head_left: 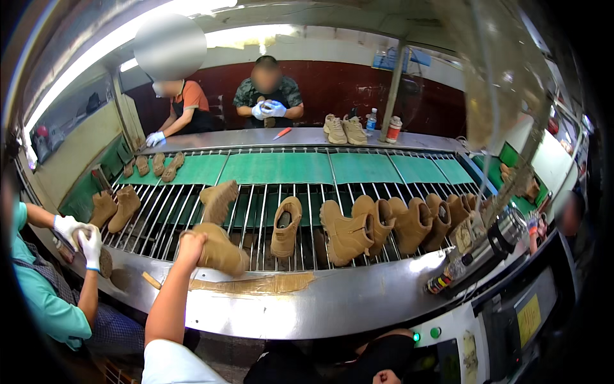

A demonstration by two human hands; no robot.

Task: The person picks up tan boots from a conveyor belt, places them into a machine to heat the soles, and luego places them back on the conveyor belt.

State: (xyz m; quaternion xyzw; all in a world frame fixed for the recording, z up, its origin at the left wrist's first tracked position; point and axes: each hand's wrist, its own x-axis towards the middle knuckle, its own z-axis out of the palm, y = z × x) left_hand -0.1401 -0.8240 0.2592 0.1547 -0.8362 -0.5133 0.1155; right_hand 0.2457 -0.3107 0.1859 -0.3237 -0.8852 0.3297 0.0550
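Observation:
My left hand (pixel 192 244) is closed on one end of a tan boot (pixel 222 251), which is tilted and slightly blurred over the near edge of the rack of metal rods. Just behind it, another tan boot (pixel 219 200) leans with its sole showing. To the right, a single boot (pixel 286 227) lies on the rods, and beyond it stands a row of several tan boots (pixel 346 233). Low in the picture, at the bottom edge, my right hand (pixel 386 377) is partly cut off. Its fingers are curled, and whatever they may hold is hidden.
Brown tape (pixel 256 283) covers part of the metal ledge (pixel 358 294). At left, a co-worker's gloved hands (pixel 83 240) hold a shoe. Two people work across the far counter (pixel 224 142), where sneakers (pixel 345 130) stand. A steel flask (pixel 505 232) and control box (pixel 448 339) are at right.

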